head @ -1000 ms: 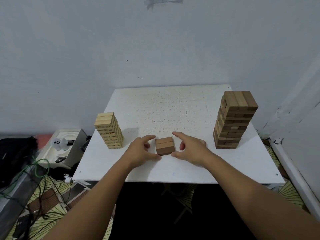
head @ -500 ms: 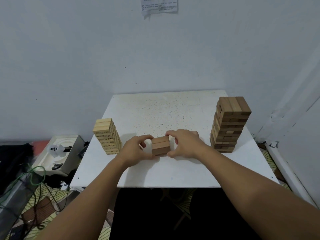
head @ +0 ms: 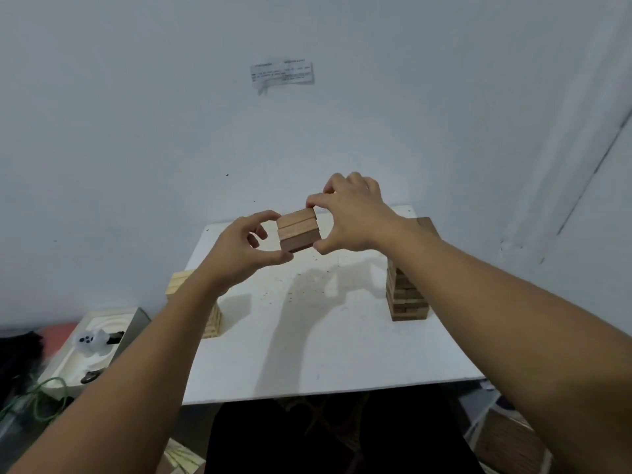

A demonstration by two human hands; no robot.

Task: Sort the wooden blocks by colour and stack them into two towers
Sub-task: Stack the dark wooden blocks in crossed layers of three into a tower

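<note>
Brown block bundle (head: 298, 230) pinched between left hand (head: 239, 248), right hand (head: 352, 217).

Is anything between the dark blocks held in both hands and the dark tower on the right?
Nothing visible stands between them. The small bundle of dark brown wooden blocks is held above the white table, and only the right hand and its forearm cross the gap toward the tall dark brown block tower.

Person, two arms: left hand (head: 239, 248) and right hand (head: 355, 217) bare; both forearms uncovered to the lower frame edge; no sleeve, glove, ring or watch is seen
</note>
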